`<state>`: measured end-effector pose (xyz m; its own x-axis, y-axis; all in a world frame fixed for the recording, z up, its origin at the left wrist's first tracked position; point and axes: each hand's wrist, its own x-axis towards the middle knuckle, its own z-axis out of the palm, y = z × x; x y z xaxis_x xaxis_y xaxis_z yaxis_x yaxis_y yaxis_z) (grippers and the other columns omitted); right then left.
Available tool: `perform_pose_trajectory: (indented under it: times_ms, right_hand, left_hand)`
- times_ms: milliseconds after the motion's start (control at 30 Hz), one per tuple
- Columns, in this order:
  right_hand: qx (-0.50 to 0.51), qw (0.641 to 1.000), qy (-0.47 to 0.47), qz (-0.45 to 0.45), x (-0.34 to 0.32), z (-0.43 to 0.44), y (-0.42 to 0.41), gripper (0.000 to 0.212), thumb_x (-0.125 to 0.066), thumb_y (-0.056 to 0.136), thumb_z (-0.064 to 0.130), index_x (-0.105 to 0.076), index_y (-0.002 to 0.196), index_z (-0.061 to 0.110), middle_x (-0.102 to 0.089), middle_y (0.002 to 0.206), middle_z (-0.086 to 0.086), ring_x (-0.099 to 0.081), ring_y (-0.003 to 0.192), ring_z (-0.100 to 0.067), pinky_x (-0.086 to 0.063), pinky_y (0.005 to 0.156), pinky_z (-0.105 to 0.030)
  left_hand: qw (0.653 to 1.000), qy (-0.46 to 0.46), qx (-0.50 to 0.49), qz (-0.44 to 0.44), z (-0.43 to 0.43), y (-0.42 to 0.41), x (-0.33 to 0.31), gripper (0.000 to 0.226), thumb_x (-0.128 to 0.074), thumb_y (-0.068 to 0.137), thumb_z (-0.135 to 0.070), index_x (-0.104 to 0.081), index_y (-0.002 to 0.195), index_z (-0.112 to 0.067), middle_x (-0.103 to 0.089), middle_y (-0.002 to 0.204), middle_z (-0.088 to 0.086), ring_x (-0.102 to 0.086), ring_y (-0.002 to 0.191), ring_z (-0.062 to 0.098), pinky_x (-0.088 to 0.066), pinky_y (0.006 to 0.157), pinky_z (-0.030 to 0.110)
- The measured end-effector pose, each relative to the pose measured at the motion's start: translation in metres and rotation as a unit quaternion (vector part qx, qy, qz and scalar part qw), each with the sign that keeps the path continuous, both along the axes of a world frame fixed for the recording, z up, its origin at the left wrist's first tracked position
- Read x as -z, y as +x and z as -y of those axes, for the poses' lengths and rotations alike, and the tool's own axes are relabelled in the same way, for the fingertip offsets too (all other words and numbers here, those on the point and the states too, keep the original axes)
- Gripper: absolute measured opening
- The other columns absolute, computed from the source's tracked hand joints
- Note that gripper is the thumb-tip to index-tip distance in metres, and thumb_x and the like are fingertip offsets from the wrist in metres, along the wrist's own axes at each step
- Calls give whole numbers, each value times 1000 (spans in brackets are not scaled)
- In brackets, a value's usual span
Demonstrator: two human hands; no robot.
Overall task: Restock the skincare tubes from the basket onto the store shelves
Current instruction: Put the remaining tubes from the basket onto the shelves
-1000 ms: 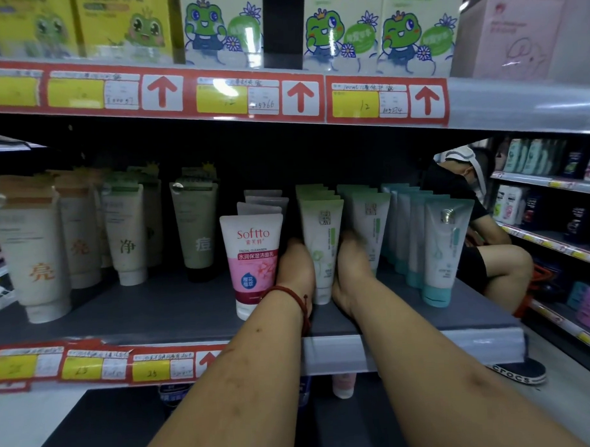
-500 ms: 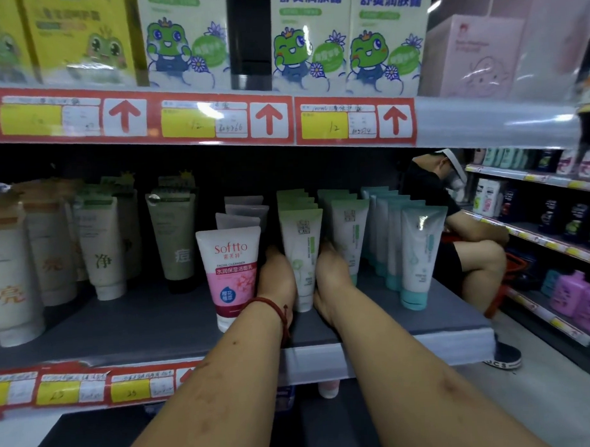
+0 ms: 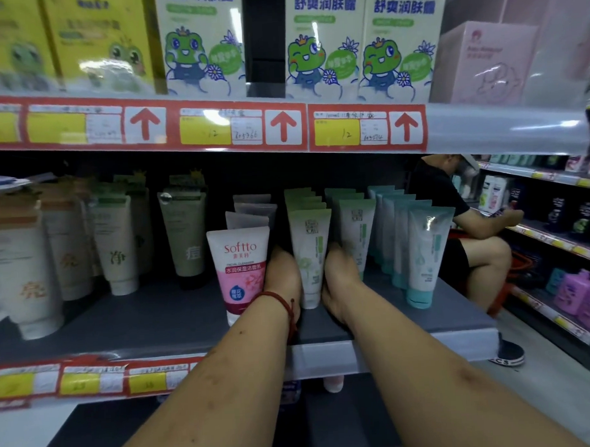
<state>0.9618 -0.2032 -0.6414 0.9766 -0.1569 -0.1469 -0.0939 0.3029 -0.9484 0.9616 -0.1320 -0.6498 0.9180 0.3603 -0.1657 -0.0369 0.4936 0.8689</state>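
Head view: left grip (image 3: 284,277) and right grip (image 3: 339,275) flank the front green-white tube (image 3: 310,256) on the grey shelf (image 3: 140,329). Their fingers run back out of sight, so whether they clasp it I cannot tell. Behind that tube stand at least three more, tops only. To its left one pink Softto tube (image 3: 243,268) fronts three half-hidden ones; to its right is a teal row (image 3: 425,252) of about five tubes, blurred.
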Motion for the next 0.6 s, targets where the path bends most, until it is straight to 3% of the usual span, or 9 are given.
perform_pose_trajectory:
  times_ms: [133,233,333,400,500,533,600]
  right_hand:
    - [-41,999,-9,4,-12,8,-20,33,-40,104,29,-69,95,14,-74,106,-16,-67,106,-32,-52,101,-48]
    - [-45,999,-1,8,-13,15,-41,29,-42,104,32,-67,101,19,-72,103,-8,-67,102,-24,-54,90,-37]
    - [30,999,-20,6,-13,19,-65,27,-45,99,30,-60,81,18,-63,81,-2,-59,74,-18,-51,70,-34]
    - [87,995,-47,22,-12,15,-82,27,-44,94,26,-58,74,15,-59,74,-3,-53,64,-19,-44,59,-34]
    - [134,975,-158,86,-12,4,-110,27,-45,89,28,-70,84,21,-73,89,-3,-68,86,-23,-57,83,-43]
    - [128,968,-186,106,-12,-2,-119,25,-46,90,25,-70,83,24,-74,88,-2,-69,88,-23,-58,85,-45]
    - [91,964,-211,135,-14,-18,-133,26,-47,95,16,-68,82,26,-73,87,1,-69,87,-21,-58,85,-43]
  left_hand:
    - [1000,-4,14,-6,4,-26,-24,37,-45,101,-41,-72,98,-15,-73,109,10,-69,99,29,-53,101,43]
    - [999,-3,42,0,7,-42,-29,52,-42,93,-57,-72,105,-16,-74,112,8,-69,102,28,-52,102,44]
    - [996,48,78,-15,-1,-60,-26,61,-44,86,-65,-71,113,-18,-74,114,10,-69,100,28,-54,98,43]
    - [987,101,120,-26,-9,-84,-27,47,-49,89,-50,-72,111,-15,-76,107,10,-70,101,30,-54,98,45]
    - [974,162,154,-37,-28,-113,-28,52,-66,58,-39,-73,102,-11,-76,101,9,-69,99,30,-54,95,44]
    - [974,169,146,-32,-37,-116,-27,44,-66,56,-33,-71,93,-10,-74,95,8,-69,92,28,-54,89,38]
    - [971,206,118,-24,-58,-129,-31,9,-63,71,-19,-65,75,-12,-65,76,9,-61,68,21,-48,63,24]
